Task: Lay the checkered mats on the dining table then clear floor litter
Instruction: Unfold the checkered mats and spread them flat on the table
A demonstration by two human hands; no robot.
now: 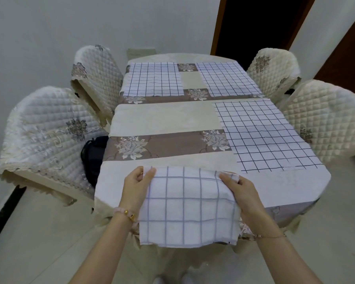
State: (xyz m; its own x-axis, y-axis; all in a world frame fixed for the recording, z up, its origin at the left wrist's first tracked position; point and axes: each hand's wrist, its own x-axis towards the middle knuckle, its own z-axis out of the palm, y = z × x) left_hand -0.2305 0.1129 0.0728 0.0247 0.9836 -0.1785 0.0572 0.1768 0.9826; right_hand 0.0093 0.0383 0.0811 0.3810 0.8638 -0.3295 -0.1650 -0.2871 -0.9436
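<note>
1. Four checkered mats are in view: three lie flat on the dining table (pixel 164 117), and the fourth mat (pixel 188 203) is held at the near edge between both hands.
2. Pinching the fourth mat's far left corner, the left hand (pixel 136 186) has its thumb on top and its fingers curled under the cloth, closed on the fabric.
3. At the far right corner, the right hand (pixel 241 190) grips the same way, fingers folded over a bunched bit of the edge, closed on the cloth.
4. Stretched between the two hands, the fourth mat has its far edge running left to right, resting just onto the tabletop; the rest hangs down toward the person, over the table's near edge.
5. Its near edge hangs free below both wrists; whether it is folded I cannot tell.
6. Beyond the right hand and slightly to its right lies the near right mat (pixel 268 136), flat, its long axis running away from the person.
7. Well beyond both hands, at the table's far end, the far left mat (pixel 154 78) and far right mat (pixel 228 78) lie side by side, apart from each other, with bare tablecloth between them.
8. Ahead of the left hand, the tablecloth is uncovered.
9. Quilted chairs stand on both sides; a dark bag (pixel 92 154) sits on the seat of the near left chair (pixel 45 128), left of the left hand.
</note>
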